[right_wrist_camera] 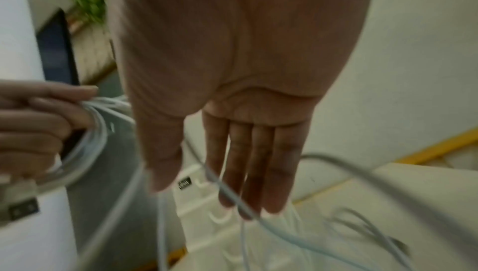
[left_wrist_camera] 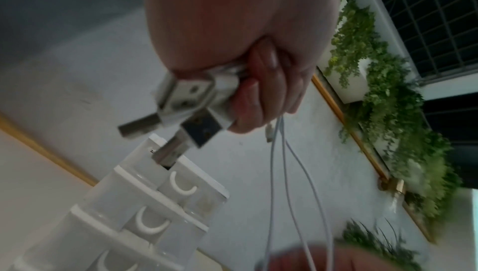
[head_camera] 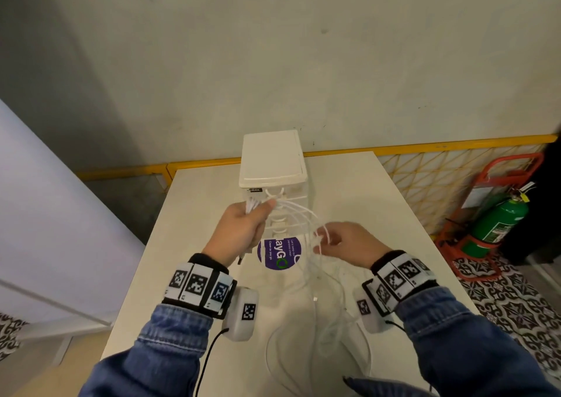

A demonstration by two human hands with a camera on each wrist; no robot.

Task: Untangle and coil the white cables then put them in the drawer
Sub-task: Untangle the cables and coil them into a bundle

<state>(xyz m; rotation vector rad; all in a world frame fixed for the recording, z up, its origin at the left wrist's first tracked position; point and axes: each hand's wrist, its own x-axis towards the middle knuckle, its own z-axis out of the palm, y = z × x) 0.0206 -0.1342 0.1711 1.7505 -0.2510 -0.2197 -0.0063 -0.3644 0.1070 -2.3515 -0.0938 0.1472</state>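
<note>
My left hand [head_camera: 253, 219] is raised in front of the white drawer unit [head_camera: 271, 156] and grips a bundle of white cables [head_camera: 299, 213]. In the left wrist view the fingers [left_wrist_camera: 261, 95] curl round the cables' USB plugs [left_wrist_camera: 186, 99], and thin strands [left_wrist_camera: 284, 173] hang below. The strands arc right to my right hand [head_camera: 326, 241], whose fingers [right_wrist_camera: 258, 173] are straight with strands [right_wrist_camera: 232, 195] crossing them. The cables' loose ends [head_camera: 318, 336] trail in loops on the white table [head_camera: 197, 214]. The drawers [left_wrist_camera: 155, 220] look closed.
A round purple sticker [head_camera: 277, 254] lies on the table under my hands. A yellow mesh fence [head_camera: 425, 172] runs behind the table. A green fire extinguisher [head_camera: 498, 223] on a red stand is on the patterned floor to the right.
</note>
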